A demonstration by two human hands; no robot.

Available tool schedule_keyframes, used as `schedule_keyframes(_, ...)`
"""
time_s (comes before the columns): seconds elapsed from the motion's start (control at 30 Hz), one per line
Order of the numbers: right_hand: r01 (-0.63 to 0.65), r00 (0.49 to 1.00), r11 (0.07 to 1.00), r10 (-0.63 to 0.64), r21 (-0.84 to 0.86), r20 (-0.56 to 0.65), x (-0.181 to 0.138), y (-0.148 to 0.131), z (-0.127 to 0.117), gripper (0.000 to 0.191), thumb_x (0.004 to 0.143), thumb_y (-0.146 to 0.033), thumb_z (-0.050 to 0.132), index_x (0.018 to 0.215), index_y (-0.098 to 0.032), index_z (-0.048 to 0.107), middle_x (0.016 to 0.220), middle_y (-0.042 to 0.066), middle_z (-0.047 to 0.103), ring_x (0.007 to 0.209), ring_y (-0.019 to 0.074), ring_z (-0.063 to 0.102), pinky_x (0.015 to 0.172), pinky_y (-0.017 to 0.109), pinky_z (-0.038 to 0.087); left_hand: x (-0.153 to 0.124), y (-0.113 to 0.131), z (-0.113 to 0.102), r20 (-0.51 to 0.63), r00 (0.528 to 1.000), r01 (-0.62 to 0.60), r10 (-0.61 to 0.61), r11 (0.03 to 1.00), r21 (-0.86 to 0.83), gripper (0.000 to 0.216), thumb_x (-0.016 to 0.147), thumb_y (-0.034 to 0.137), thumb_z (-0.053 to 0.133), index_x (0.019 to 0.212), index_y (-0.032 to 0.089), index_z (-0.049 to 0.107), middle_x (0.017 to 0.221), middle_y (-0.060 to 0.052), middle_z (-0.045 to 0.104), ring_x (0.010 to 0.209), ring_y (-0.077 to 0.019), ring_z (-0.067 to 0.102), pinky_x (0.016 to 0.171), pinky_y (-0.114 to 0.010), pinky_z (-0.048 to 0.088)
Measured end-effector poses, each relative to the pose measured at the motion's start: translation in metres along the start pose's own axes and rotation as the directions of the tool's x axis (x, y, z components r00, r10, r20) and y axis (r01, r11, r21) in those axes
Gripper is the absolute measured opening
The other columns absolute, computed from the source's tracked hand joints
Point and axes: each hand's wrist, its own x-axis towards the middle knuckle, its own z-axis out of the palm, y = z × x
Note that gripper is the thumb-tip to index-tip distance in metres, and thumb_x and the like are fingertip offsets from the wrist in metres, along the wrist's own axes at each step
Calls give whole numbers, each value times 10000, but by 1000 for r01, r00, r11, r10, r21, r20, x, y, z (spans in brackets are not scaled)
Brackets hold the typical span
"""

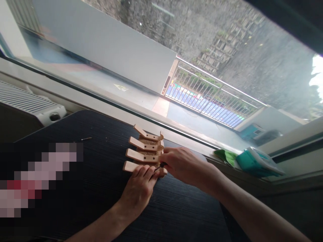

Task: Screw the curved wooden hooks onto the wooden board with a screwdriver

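A light wooden hook rack (145, 156) lies on the dark table, with several angled wooden hooks side by side, each showing two dark holes or screw heads. My left hand (141, 185) is closed over the nearest hook, its fingertips pressing on the wood. At the rack's right end my right hand (180, 164) is closed around a thin dark tool (159, 166), like a small screwdriver or hex key. The tool's shaft points toward my left fingertips. Its grip and tip are mostly hidden by my fingers.
The dark wood-grain table (101, 188) borders a window sill. A small thin stick-like piece (86, 138) and crumbs lie on it. A teal box (257, 161) and green cloth (224, 157) sit on the sill at right. A white radiator (27, 97) stands left; a pixelated patch covers the lower left.
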Motion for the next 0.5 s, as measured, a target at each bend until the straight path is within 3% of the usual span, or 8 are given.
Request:
schedule_keyframes(0.2, -1, 1000, 999, 2, 47, -20, 6, 3, 14, 175, 862, -121, 486, 852, -134, 661, 870, 71, 679, 744, 140, 609, 608, 238, 345, -1, 0, 0, 38, 999, 4, -3, 1000, -6, 346, 845, 114, 547, 1183, 177, 585, 1134, -53, 608, 1038, -237, 492, 964, -404, 360)
schedule_keyframes(0.4, -139, 990, 990, 139, -18, 8, 9, -5, 5, 220, 882, -181, 457, 773, -146, 645, 759, 56, 672, 657, 145, 602, 549, 261, 294, 2, 0, -2, 13, 1000, -2, 2, 1000, -6, 324, 851, 95, 521, 1159, 165, 592, 1100, -57, 612, 1024, -236, 490, 970, -402, 347)
schedule_keyframes(0.5, -134, 991, 991, 134, 10, 4, 6, -5, 0, 163, 853, -182, 492, 861, -166, 654, 813, 49, 690, 731, 165, 625, 565, 263, 293, 2, 0, -2, 18, 1000, -3, 4, 1000, -11, 324, 852, 102, 523, 1165, 160, 585, 1096, -62, 608, 1028, -236, 488, 964, -402, 353)
